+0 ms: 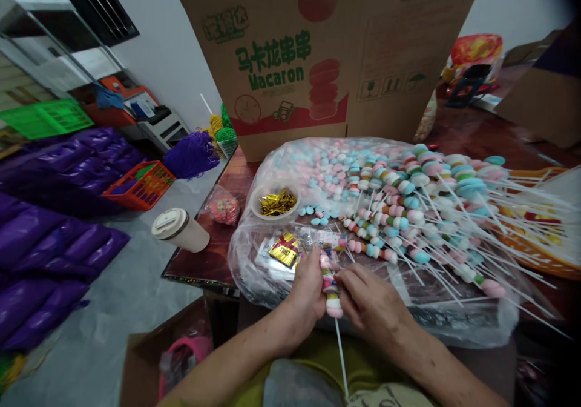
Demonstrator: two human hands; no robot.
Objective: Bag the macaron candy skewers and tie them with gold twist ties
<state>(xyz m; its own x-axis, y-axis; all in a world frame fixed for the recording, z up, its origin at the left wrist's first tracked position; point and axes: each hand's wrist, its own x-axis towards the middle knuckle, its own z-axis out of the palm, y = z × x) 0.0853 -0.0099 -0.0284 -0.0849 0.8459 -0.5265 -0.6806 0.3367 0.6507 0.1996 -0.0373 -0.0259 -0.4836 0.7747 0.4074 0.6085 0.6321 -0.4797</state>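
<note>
Between my two hands is a candy skewer of pink, white and coloured pieces, its white stick pointing down toward my lap. My left hand is closed around its upper left side, where clear wrapping shows. My right hand pinches at its right side; the fingertips meet the wrapper. Beyond my hands lie gold twist ties in a packet and a round clear bowl of loose gold ties. Many finished-looking candy skewers are heaped at the right on a clear plastic bag, beside loose pink and blue candies.
A large cardboard box stands at the table's back. A lidded cup and a small candy bag sit at the left edge. An orange basket is at the right; an open carton stands below left.
</note>
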